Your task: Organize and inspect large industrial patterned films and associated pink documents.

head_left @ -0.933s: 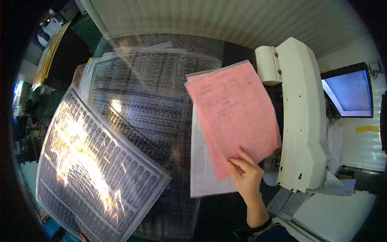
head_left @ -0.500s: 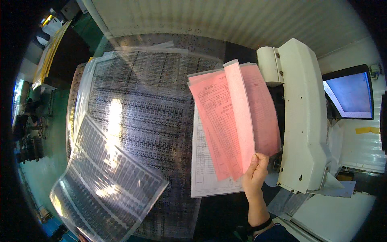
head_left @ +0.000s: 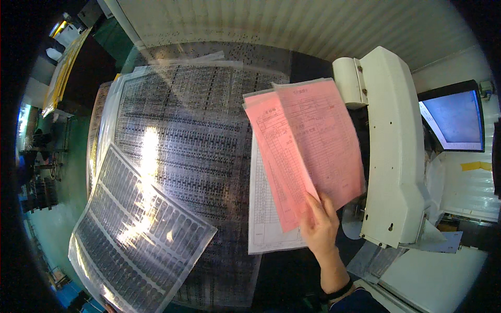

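My right hand [head_left: 319, 221] pinches the lower left edge of a pink printed form [head_left: 326, 141], with the fingers bent over that edge. Under it fans another pink form [head_left: 276, 151], and below both lies a white sheet with a printed table [head_left: 263, 229]. At the lower left, a clear film sheet with rows of dark patterns [head_left: 141, 235] is held up at a tilt. Just a sliver of my left hand [head_left: 108, 308] shows at its bottom edge; the sheet hides the other fingers. Beneath spreads a large dark patterned film [head_left: 193, 130], glaring with reflected light.
A cream-coloured machine housing [head_left: 391, 156] stands right of the forms, with a lit monitor [head_left: 453, 121] behind it. Corrugated panelling [head_left: 292, 23] bounds the far side. A dark cabinet [head_left: 86, 78] with yellow-edged sheets is at the far left.
The upper pink form, folded over to the left before, now lies opened out flat to the right. My right hand has shifted slightly left. The held film sheet has tilted a little.
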Tool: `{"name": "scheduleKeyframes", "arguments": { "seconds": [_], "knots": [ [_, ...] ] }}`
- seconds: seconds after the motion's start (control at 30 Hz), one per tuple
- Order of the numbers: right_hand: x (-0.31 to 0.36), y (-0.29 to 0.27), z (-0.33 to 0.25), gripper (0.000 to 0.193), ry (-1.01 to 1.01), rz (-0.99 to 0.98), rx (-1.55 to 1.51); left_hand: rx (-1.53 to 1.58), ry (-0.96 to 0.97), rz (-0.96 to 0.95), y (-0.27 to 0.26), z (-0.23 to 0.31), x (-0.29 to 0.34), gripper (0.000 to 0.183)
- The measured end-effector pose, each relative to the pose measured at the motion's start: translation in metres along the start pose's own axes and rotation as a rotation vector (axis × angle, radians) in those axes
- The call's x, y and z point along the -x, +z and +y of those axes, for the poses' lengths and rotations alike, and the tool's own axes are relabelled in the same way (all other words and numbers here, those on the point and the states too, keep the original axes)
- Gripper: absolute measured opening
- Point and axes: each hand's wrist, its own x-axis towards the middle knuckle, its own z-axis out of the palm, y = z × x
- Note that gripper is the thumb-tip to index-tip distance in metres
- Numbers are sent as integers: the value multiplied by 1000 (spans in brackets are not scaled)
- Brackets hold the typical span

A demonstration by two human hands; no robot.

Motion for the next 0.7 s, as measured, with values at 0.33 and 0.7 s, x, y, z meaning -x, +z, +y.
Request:
{"name": "scheduleKeyframes", "arguments": {
  "seconds": [0.33, 0.7],
  "knots": [
    [-3, 8, -3, 35, -159, 69, 195, -19, 10, 17, 2, 1, 3, 60],
    [7, 2, 10, 11, 88, 93, -38, 45, -15, -54, -24, -12, -7, 62]
  ]
}}
